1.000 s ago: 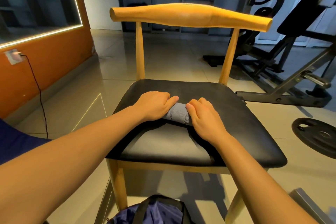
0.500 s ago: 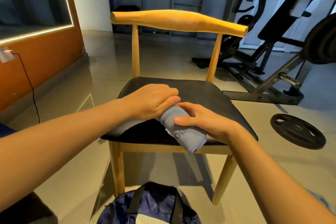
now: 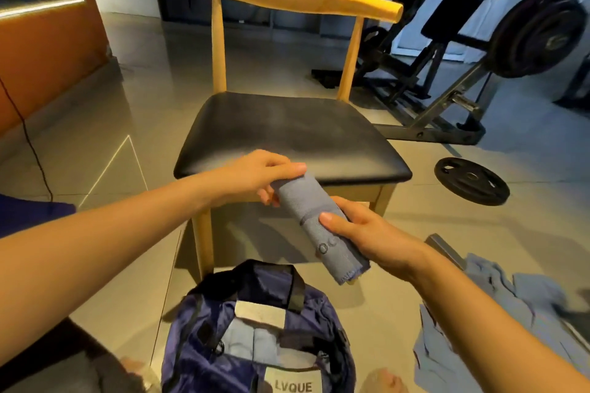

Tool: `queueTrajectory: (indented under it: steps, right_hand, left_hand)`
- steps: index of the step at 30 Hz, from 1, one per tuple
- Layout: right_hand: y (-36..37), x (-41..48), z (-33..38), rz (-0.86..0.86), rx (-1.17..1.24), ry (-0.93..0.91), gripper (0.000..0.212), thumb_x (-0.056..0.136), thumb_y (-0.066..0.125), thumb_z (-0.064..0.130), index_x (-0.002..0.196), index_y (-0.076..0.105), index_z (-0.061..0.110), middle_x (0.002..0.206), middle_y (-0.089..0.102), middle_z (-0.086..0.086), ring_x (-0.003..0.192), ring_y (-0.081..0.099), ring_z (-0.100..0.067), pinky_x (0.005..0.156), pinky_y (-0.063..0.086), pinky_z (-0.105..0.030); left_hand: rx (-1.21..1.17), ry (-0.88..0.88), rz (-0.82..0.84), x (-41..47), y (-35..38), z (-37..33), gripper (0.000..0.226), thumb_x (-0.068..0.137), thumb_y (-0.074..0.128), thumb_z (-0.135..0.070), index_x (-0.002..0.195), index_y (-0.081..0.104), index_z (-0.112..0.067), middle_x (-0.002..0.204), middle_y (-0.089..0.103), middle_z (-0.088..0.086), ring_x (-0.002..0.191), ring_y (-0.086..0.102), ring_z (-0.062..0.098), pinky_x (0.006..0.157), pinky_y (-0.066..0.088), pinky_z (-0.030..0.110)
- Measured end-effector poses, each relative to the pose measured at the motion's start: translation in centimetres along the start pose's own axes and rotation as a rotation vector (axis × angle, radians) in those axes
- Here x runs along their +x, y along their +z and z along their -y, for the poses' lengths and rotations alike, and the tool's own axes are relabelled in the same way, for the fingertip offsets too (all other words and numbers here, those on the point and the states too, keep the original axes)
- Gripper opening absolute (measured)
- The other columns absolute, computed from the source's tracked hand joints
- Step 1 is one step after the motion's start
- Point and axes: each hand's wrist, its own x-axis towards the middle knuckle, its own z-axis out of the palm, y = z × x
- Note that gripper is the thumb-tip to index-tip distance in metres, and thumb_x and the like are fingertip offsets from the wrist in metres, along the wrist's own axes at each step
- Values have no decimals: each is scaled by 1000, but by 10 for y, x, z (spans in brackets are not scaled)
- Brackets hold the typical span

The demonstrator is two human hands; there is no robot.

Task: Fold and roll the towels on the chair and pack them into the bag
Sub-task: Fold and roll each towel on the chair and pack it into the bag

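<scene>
A rolled grey-blue towel (image 3: 314, 223) hangs in the air in front of the chair's front edge, tilted down to the right. My left hand (image 3: 265, 177) grips its upper end and my right hand (image 3: 360, 230) holds its lower half from the right side. Below them the dark blue bag (image 3: 255, 329) stands open on the floor, with rolled light blue towels (image 3: 252, 343) inside. The wooden chair with the black seat (image 3: 287, 134) has nothing lying on it.
A loose heap of light blue towels (image 3: 498, 322) lies on the floor at the lower right. A weight plate (image 3: 471, 180) lies right of the chair, and a weight bench with a loaded bar (image 3: 539, 32) stands behind. An orange wall with a cable (image 3: 32, 143) is on the left.
The rolled towel has come off the chair seat and moved toward me, now held in the air by both hands above the bag. The view has tilted down, showing the bag and loose towels.
</scene>
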Motion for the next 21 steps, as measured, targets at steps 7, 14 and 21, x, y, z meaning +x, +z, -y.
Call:
queueTrajectory:
  steps: [7, 14, 21]
  right_hand:
    - [30, -36, -48, 22, 51, 191, 27, 100, 63, 26, 123, 63, 13, 118, 71, -15, 101, 68, -25, 95, 52, -47]
    - [70, -45, -102, -82, 75, 312, 31, 97, 67, 38, 120, 61, 17, 110, 74, -8, 96, 73, -19, 88, 58, -40]
    - [85, -28, -192, -130, -58, 567, 37, 97, 68, 28, 74, 46, 9, 69, 38, -14, 64, 35, -21, 60, 29, -31]
  left_hand:
    - [79, -129, 173, -29, 48, 20, 38, 92, 67, -50, 101, 73, -14, 87, 71, 0, 71, 63, 10, 62, 51, 24]
    - [225, -274, 326, -25, 99, 58, 47, 93, 65, -54, 94, 73, -8, 78, 64, 6, 62, 57, 13, 56, 47, 22]
    - [258, -375, 366, -16, 149, 161, 42, 101, 57, -44, 83, 67, -7, 76, 68, 11, 66, 60, 23, 67, 52, 39]
